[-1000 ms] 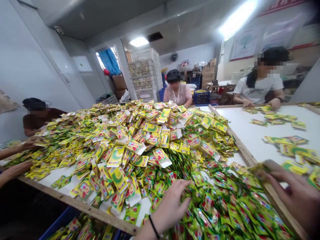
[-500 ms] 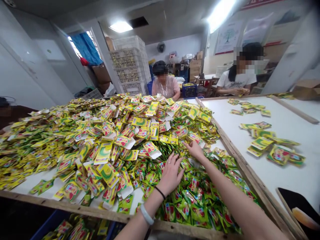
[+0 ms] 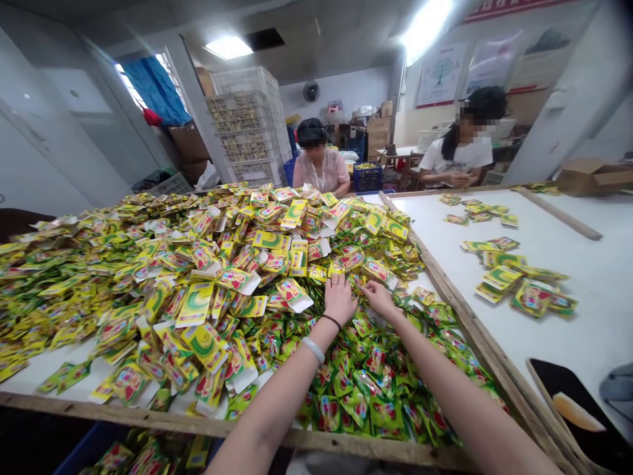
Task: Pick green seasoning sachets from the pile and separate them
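Observation:
My left hand, wearing a ring, a black band and a pale bangle, reaches into the heap with fingers stretched forward over small yellow packets. Close to its right is my right hand, thumb and forefinger drawn together among the packets; what they pinch, if anything, is too small to make out. Shiny green sachets with red fruit pictures lie thickly below and around both hands. To the left, flat yellow-green cartons are piled high, several with white end flaps open.
A wooden rail divides the heap from a white table with loose cartons and a phone. Two people sit across the table. Stacked crates stand behind; a blue bin holds packets below the front edge.
My left hand has moved forward onto the yellow packets, its fingers now closer together. My right hand has shifted slightly, thumb and forefinger drawing together. The camera view has turned slightly right.

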A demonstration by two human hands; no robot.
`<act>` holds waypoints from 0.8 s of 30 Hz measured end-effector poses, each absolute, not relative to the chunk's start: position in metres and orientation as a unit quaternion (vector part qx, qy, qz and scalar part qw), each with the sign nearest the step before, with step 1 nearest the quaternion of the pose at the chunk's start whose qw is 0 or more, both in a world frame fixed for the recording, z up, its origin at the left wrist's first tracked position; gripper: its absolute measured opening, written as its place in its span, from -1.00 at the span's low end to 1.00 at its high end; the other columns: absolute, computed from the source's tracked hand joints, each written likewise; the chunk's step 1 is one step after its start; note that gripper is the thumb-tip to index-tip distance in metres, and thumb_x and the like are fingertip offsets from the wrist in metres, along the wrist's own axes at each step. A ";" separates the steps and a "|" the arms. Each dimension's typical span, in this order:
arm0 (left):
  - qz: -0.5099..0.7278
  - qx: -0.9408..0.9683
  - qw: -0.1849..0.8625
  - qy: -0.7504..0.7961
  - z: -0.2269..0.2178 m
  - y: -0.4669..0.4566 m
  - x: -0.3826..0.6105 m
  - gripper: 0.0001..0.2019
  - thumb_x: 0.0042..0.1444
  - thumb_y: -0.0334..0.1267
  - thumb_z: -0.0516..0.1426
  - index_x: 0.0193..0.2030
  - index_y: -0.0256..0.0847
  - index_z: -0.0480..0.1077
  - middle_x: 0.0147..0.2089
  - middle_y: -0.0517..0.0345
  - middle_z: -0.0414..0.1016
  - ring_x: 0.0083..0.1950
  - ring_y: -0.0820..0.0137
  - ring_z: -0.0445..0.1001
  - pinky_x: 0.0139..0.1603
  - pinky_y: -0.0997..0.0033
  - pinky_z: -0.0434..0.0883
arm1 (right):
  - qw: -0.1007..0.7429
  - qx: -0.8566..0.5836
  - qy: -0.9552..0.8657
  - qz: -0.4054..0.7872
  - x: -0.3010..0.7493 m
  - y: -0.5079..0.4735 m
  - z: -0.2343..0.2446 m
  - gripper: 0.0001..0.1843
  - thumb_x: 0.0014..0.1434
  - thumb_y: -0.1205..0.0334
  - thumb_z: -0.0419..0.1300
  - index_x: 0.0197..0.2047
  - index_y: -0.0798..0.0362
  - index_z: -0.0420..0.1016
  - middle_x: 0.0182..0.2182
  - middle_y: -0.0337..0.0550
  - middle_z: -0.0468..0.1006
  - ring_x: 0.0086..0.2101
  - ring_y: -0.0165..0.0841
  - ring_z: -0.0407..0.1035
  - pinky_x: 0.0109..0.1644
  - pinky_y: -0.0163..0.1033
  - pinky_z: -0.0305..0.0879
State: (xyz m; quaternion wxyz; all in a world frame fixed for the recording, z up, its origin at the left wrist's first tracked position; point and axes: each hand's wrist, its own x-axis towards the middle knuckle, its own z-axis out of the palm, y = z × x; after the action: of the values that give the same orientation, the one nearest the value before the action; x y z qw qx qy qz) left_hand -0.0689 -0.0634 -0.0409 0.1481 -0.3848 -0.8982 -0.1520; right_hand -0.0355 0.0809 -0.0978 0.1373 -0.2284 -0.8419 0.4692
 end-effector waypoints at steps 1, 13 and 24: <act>-0.145 -0.379 0.145 -0.902 -0.044 -0.058 -0.071 -0.68 0.04 -0.23 0.12 -0.08 -0.33 0.41 0.13 -0.16 0.29 0.20 0.05 0.14 0.19 0.03 0.10 | 0.147 -0.228 -0.836 0.477 -0.032 0.082 -0.096 -0.76 0.23 0.13 0.12 -0.18 0.15 0.40 -0.27 -0.18 0.46 -0.33 -0.41 0.39 -0.26 -0.22 0.38; -0.216 -0.344 0.111 -0.907 -0.041 -0.041 -0.076 -0.78 0.07 -0.29 0.09 -0.21 -0.37 0.48 0.17 -0.22 0.24 0.27 0.00 0.03 0.25 -0.07 -0.08 | 0.223 -0.217 -0.685 0.659 0.049 0.094 -0.065 -0.64 0.08 -0.07 0.14 -0.26 -0.03 0.12 -0.47 -0.33 0.40 -0.55 -0.34 0.45 -0.58 -0.25 0.39; -0.473 -0.389 -0.088 -0.786 -0.022 -0.110 -0.019 -0.67 0.26 -0.12 -0.14 -0.31 -0.25 0.32 -0.42 0.18 0.32 -0.41 0.46 0.27 -0.37 0.48 0.27 | 0.210 -0.007 -0.831 0.515 0.075 0.058 -0.009 -0.72 0.20 0.12 0.08 -0.05 0.01 0.40 -0.35 -0.15 0.54 -0.37 -0.31 0.46 -0.27 -0.21 0.40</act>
State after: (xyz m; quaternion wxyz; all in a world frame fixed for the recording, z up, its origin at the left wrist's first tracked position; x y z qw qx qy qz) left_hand -0.0192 -0.1096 -0.0219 -0.0879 -0.3886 -0.7855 -0.4735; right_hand 0.0748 0.0576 -0.0088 0.2103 -0.0074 -0.8309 0.5152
